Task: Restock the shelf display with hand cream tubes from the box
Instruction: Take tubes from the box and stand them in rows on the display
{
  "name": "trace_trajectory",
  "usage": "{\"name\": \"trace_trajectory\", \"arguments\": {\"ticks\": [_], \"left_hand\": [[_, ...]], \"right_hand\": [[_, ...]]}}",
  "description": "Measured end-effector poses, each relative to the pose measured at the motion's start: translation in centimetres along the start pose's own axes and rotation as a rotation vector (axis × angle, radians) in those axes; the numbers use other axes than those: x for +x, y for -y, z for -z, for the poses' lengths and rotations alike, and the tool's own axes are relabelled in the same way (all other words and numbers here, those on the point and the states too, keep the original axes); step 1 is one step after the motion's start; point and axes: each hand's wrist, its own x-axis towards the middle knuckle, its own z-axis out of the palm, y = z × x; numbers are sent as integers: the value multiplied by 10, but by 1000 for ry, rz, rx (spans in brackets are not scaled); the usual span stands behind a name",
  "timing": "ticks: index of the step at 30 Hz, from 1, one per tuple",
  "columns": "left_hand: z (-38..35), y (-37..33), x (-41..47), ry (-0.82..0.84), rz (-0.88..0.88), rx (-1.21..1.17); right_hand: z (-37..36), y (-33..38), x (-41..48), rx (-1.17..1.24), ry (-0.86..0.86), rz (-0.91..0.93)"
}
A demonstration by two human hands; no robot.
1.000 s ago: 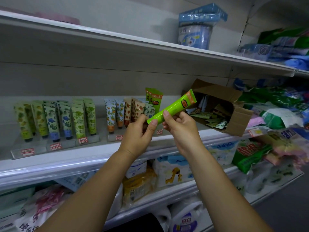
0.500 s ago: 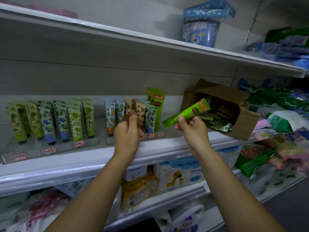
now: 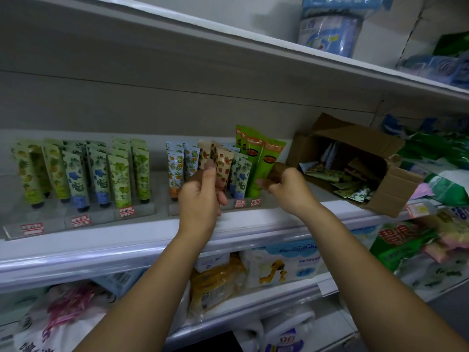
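Two hands work just left of the cardboard box (image 3: 396,199), both at the near rack (image 3: 175,211). Looks like the seating step: grips the front green tube (image 3: 270,161) low down with the right hand (image 3: 289,191), fingers curled round its foot, cap end down, closer to the box than any other standing tube. Steadies the beige tubes (image 3: 224,161) further left of the box with the left hand (image 3: 203,201), thumb pressed on their fronts, other fingers curled behind. Next, probably: calls for a clean release with that tube upright, then a reach right into the box for another. Counts three green tubes for certain, perhaps a fourth behind; about three beige; one box, open toward the hands, loose tubes inside too jumbled to number. Shows five red price labels (image 3: 239,203) left of the box, and a far rack (image 3: 106,217) of patterned tubes farthest from it.
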Motion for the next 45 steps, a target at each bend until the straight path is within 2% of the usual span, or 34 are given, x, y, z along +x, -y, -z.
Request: {"name": "trace_trajectory", "arguments": {"ticks": [8, 21, 26, 30, 32, 34, 37, 41, 43, 45], "left_hand": [[0, -1, 0, 17, 4, -12], [0, -3, -2, 12, -5, -4], [1, 1, -3, 62, -134, 157], [-4, 0, -8, 148, -427, 399], [-15, -1, -11, 209, -517, 508], [-36, -4, -15, 300, -487, 489], [-76, -6, -20, 455, -332, 382], [-125, 7, -16, 601, -165, 410], [-148, 14, -9, 603, -86, 414], [-166, 24, 0, 528, -4, 415]], "right_hand": [[-5, -4, 8, -131, 14, 37], [-13, -14, 11, -132, -16, 51], [-7, -23, 9, -181, -6, 23], [18, -36, -1, -273, -101, -25], [33, -47, -7, -280, -151, -52], [49, -58, -10, -331, -201, -90], [74, -72, -13, -413, -226, -147], [104, -86, -16, -431, -225, -174], [119, -88, -17, -441, -250, -180], [128, -89, -16, -416, -258, -192]]}}
